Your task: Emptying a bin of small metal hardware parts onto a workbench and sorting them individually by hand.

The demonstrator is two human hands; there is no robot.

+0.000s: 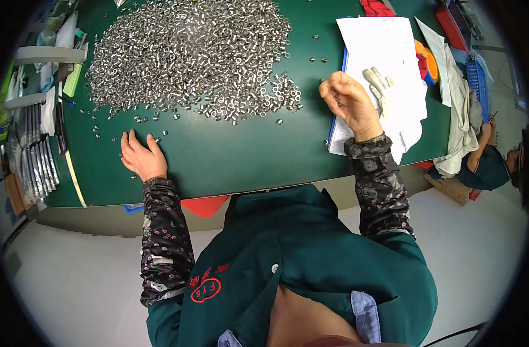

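My left hand lies palm down on the green table, fingers spread, beside a few loose metal rings. A large pile of small, shiny metal rings covers the table beyond it. Raised over the left edge of some white papers, my right hand is closed, its fingers curled and the thumb near the fingertips. What those fingers hold, if anything, is too small to make out. A pale work glove rests on the papers just right of that hand.
Packed plastic sleeves and grey holders line the left side. Orange tape rolls and a light cloth lie at the right. Another person is at the far right. The table's front edge runs before my body.
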